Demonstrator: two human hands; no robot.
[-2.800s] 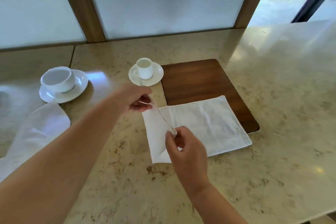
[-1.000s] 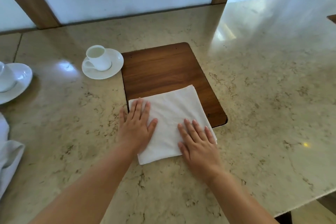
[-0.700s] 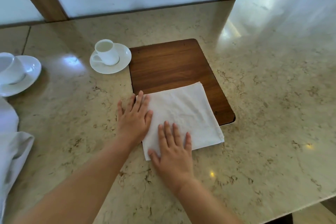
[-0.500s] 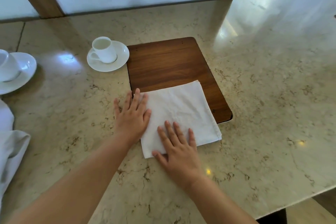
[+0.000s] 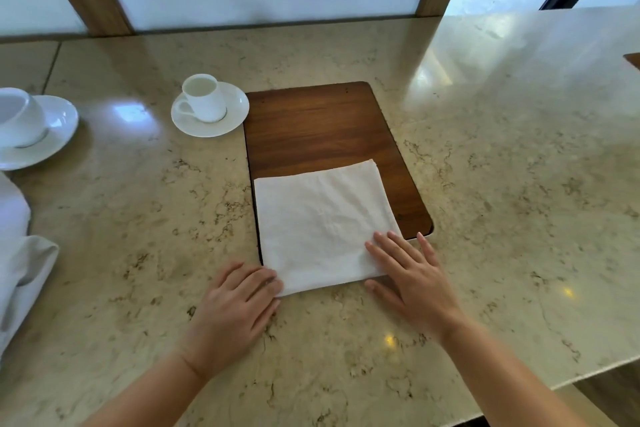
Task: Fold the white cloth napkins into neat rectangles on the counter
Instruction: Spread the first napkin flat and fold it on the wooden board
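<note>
We see both hands, left hand (image 5: 235, 302) and right hand (image 5: 410, 274), flat at the folded napkin's (image 5: 322, 222) near corners on the counter (image 5: 519, 184).

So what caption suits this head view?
Both hands flatten a folded white napkin overlapping a wooden board.

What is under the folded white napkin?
The folded napkin lies partly on the wooden board, partly on the marble counter. Anything else beneath stays hidden.

Glossy marble counter (image 5: 485, 149), matt wood board (image 5: 318, 125), creased cloth napkin (image 5: 322, 222)
</note>
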